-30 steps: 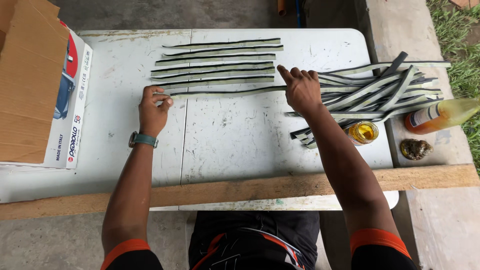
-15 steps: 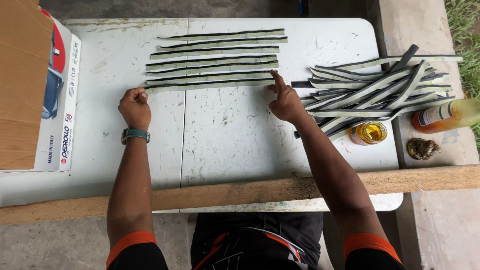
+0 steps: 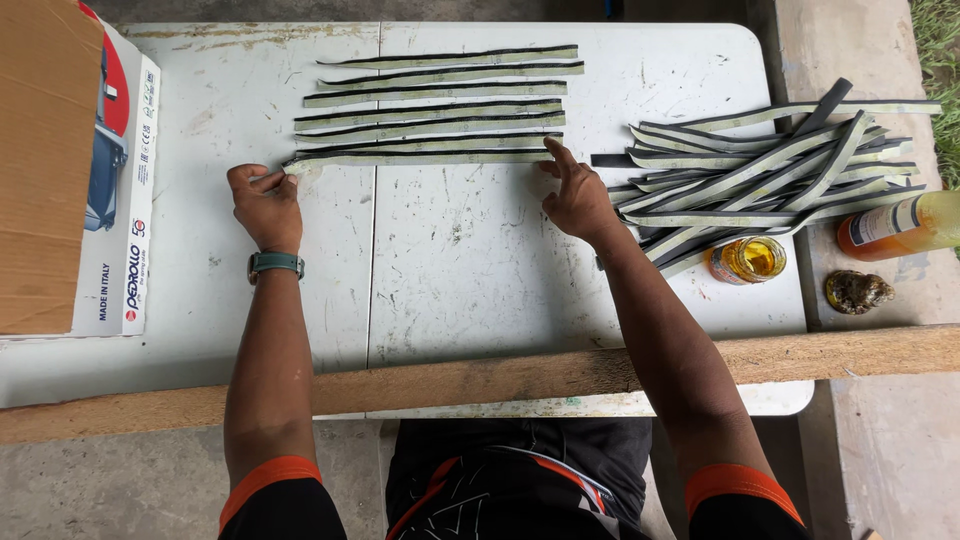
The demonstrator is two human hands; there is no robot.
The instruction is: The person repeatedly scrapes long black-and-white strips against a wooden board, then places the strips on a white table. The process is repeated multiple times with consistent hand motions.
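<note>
At a white worktop, I pinch the left end of the nearest strip with my left hand, its fingers curled tight, while my right hand rests half open, fingertips touching the strip's right end without gripping it. The strip lies flat as the closest of a neat row of strips set side by side across the worktop. To my right sits a loose pile of strips, with a small open jar just beside it and an orange bottle lying farther right. A cardboard box stands at far left, and a wooden plank crosses the near edge.
</note>
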